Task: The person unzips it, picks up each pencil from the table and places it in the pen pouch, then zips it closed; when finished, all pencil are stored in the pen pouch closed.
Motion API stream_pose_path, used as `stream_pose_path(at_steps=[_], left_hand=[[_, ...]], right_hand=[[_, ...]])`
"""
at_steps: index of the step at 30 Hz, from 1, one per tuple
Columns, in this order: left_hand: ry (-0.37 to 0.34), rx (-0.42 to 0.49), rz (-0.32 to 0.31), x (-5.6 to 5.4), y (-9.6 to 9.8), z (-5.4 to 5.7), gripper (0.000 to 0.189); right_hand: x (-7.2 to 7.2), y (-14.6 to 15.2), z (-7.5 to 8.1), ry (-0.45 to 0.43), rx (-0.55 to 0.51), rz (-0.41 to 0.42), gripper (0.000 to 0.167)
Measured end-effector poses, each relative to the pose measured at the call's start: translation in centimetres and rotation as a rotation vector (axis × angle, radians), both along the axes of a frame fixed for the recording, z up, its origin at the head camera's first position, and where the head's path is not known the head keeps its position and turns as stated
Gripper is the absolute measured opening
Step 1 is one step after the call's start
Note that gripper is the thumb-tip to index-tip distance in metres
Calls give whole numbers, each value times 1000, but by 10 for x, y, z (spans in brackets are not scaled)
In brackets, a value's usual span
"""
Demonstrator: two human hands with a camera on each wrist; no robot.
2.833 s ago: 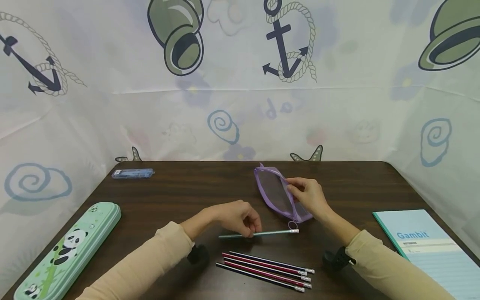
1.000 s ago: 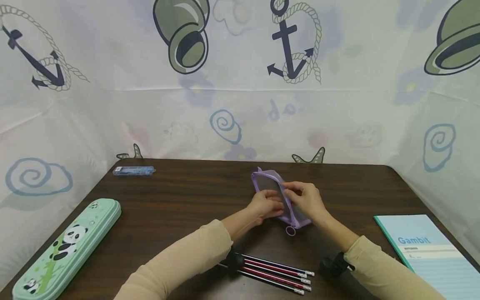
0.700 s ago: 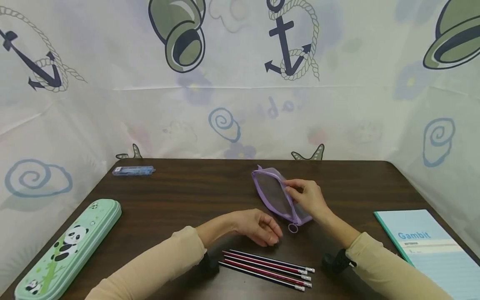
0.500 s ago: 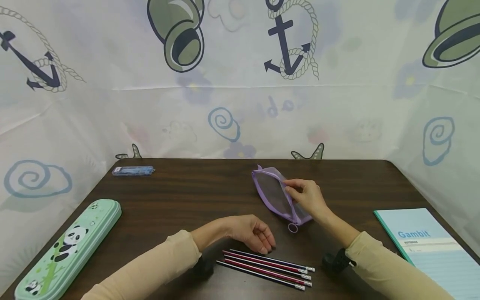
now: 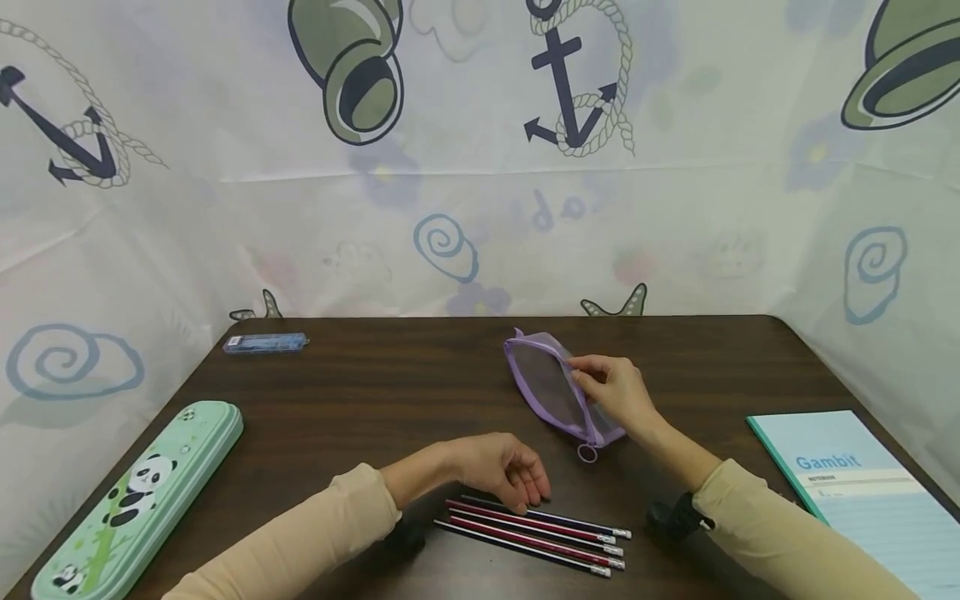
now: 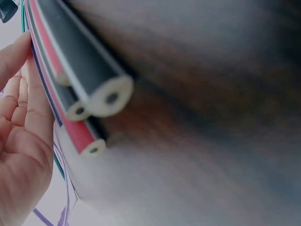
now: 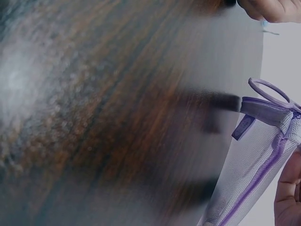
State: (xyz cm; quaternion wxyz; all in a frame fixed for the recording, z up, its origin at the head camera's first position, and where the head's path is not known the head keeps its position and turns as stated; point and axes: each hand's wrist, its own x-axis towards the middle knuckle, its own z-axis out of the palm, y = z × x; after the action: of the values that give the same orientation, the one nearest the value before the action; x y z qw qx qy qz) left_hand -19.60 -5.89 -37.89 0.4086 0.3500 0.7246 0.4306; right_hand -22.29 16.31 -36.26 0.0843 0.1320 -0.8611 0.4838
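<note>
My right hand [image 5: 621, 393] pinches the near side of a purple mesh pencil pouch [image 5: 542, 379], whose zip opening gapes toward the left. A ring pull [image 5: 587, 452] hangs at the pouch's near end. My left hand [image 5: 501, 468] is at a row of several pencils [image 5: 540, 542], striped in dark and red with white erasers to the right. Its fingers hang loosely curled, and a fingertip touches the farthest pencil. In the left wrist view the pencils' unsharpened ends [image 6: 110, 96] lie beside the left hand [image 6: 23, 141]. The right wrist view shows the pouch [image 7: 263, 155] with the right hand [image 7: 288, 193] behind it.
A mint panda pencil case [image 5: 142, 500] lies at the left of the dark wooden table [image 5: 360, 375]. A small blue translucent case [image 5: 266, 343] is at the far left corner. At the right lies a light blue notebook [image 5: 847, 483].
Earlier my left hand held a mint pencil, then reached into the pouch opening. It has come out without the pencil, now out of sight, and moved down to the row. The right hand kept its grip.
</note>
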Motion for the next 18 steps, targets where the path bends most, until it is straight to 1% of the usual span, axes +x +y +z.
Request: stream_pose_path(at_steps=[3,9,12,18], left_hand=[[46,-9,-7,1,1,1,24],[187,-58,-16,2,1,5,20],[241,-71,-31,2,1,5,18],[293,-74,-64,2,0,5,16]], right_hand=[[0,0,-1,6,3,0,20],[0,1,0,12,-4,-3,20],[0,1,0,5,-5,-5,20],[0,2,0,6,-2,-13,20]])
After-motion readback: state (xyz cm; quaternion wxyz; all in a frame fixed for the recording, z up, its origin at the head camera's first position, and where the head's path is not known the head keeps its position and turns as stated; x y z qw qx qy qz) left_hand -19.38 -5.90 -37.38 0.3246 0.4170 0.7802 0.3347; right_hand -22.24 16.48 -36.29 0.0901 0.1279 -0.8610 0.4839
